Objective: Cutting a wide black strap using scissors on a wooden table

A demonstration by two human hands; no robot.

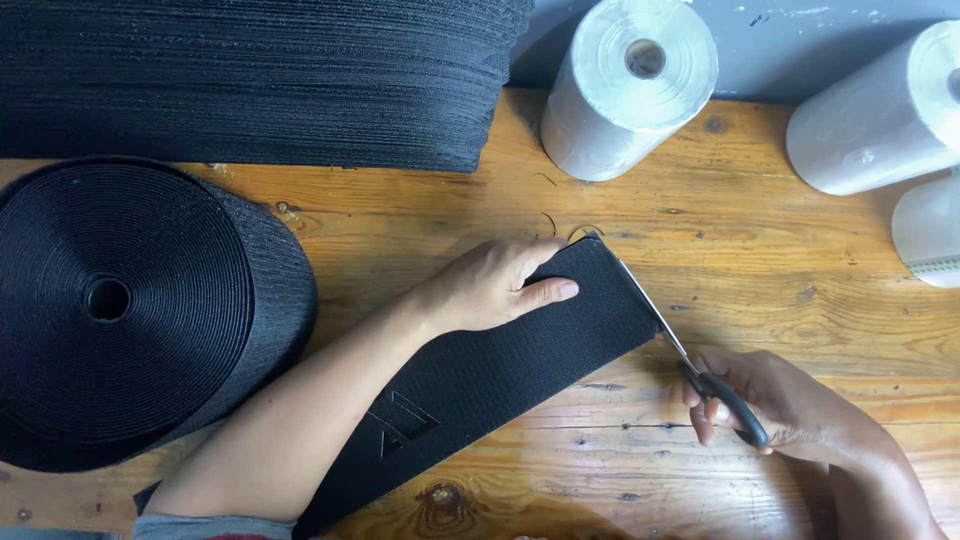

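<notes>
Head view: your left hand [495,285] lies flat w/ fingers spread, pressing the black strap [500,370] onto the wooden table [780,280]. Your right hand [790,410] is clenched round the scissors [690,365], blades running along the strap's cut end, tip near its far corner. Big black strap roll [120,310] sits left, stacked cut pieces [250,80] behind it, white rolls [630,85] top right.

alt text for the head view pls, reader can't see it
The right hand works scissors along the end of a black elastic strip that the left hand presses flat on a wooden table. A black roll sits left.
</notes>
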